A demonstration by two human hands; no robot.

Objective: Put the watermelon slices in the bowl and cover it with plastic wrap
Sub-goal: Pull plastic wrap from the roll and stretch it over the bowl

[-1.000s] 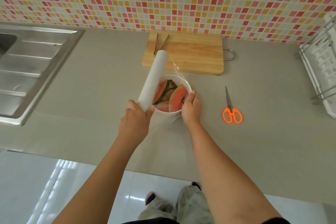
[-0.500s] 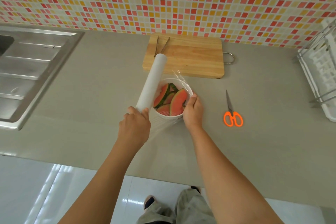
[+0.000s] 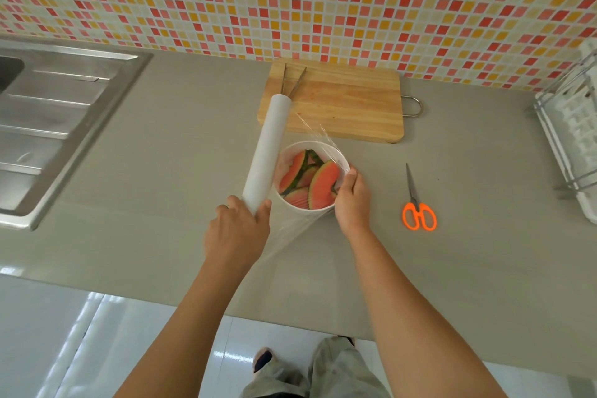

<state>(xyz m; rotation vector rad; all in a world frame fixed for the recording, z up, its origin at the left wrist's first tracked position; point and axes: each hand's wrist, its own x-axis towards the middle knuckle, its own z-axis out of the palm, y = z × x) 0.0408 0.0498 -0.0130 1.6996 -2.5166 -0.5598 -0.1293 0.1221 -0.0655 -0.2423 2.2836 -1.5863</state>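
A white bowl [image 3: 300, 207] stands mid-counter with several watermelon slices [image 3: 323, 182] inside. My left hand [image 3: 237, 231] grips the near end of a white plastic wrap roll [image 3: 269, 147], which slants away over the bowl's left edge. A clear sheet of wrap [image 3: 290, 229] stretches from the roll across the bowl to its right rim. There my right hand [image 3: 352, 200] pinches the film against the rim.
A wooden cutting board [image 3: 349, 107] with metal tongs [image 3: 292, 82] lies behind the bowl. Orange-handled scissors [image 3: 418, 208] lie to the right. A steel sink drainboard [image 3: 55, 126] is at the left, a white dish rack [image 3: 578, 139] at the far right. The counter edge runs near my body.
The roll has shifted slightly left and away from the bowl, drawing the film a little further out. My right hand stays at the bowl's right rim.
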